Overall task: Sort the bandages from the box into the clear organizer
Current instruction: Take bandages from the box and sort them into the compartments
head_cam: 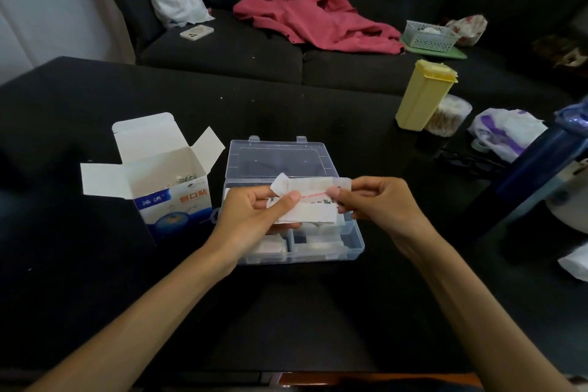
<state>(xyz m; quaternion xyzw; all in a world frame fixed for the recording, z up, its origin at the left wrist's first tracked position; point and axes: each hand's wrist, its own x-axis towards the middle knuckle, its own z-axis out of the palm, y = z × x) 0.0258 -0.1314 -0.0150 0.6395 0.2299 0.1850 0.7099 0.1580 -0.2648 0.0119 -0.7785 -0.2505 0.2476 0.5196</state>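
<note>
A strip of white wrapped bandages [310, 202] with a red line across it hangs above the clear organizer [358, 240]. My left hand [254, 213] pinches the strip's left end between thumb and fingers. My right hand [378, 200] pinches its right end. The organizer lies open on the black table, lid [276, 157] tipped back, with white wrapped bandages in its front compartments. Left of it stands the blue and white bandage box [175, 200], flaps open, with more bandages showing inside.
A yellow lidded container [421, 95] and a tub of cotton swabs [448, 116] stand at the back right. A dark blue bottle [537, 165] and plastic bags [506, 132] crowd the right side. A dark sofa with a red jacket [311, 14] lies behind the table.
</note>
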